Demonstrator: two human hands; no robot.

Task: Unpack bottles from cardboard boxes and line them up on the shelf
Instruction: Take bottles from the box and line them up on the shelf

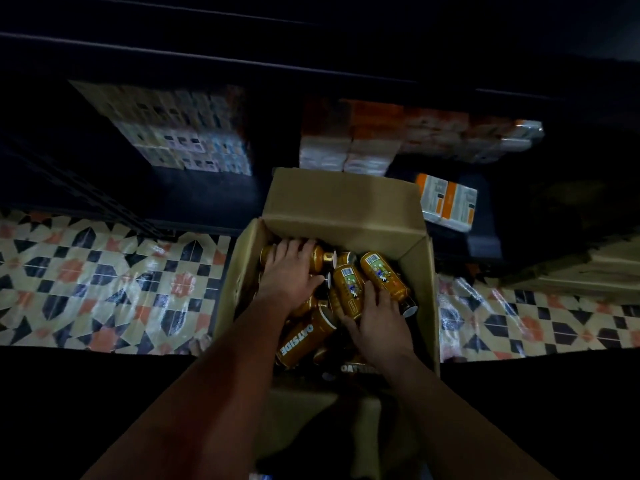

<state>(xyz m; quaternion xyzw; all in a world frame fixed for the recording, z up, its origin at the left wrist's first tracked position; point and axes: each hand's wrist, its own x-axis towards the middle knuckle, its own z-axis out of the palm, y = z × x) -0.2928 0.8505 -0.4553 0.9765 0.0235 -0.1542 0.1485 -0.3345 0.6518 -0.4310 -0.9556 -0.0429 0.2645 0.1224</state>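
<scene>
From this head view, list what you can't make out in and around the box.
- Bottle count: the left hand and right hand cover much of the brown bottles in the cardboard box.
- Each hand's grip: fingers hidden underneath.
- Upper shelf: too dark.
- Stacked cartons' print: blurred.

One open cardboard box [343, 206], roughly eight brown bottles [351, 289] heaped inside it, though the pile is dim and partly covered, two hands [294, 275], two blocks of stacked cartons [187, 133] on the shelf, one loose orange-and-white pack [448, 202]
</scene>
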